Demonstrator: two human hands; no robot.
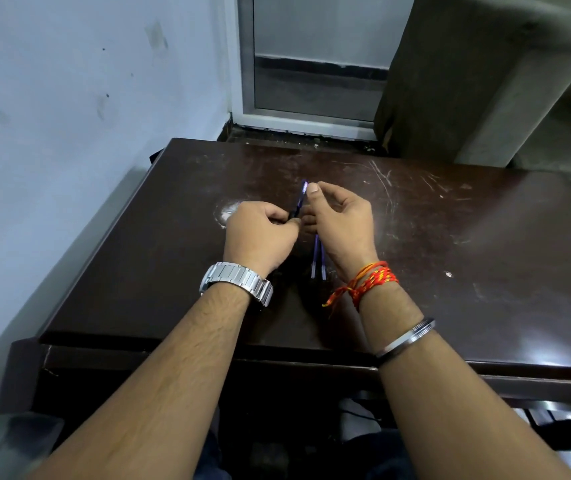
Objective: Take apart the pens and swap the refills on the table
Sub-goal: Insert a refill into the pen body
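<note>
A thin blue pen (300,199) stands tilted above the dark brown table (450,271), its top end near my right thumb. My left hand (260,233) pinches the pen's lower end between thumb and fingers. My right hand (337,220) holds the upper end with thumb and forefinger, the other fingers curled. Two slim blue-and-clear pen parts (318,261) lie side by side on the table under my right wrist, partly hidden by that hand. Whether they are refills or barrels I cannot tell.
The table's left edge runs along a pale wall (69,133). Behind the far edge are a window frame (311,81) and a dark curtain (450,81). A whitish smudge (228,211) marks the tabletop beside my left hand.
</note>
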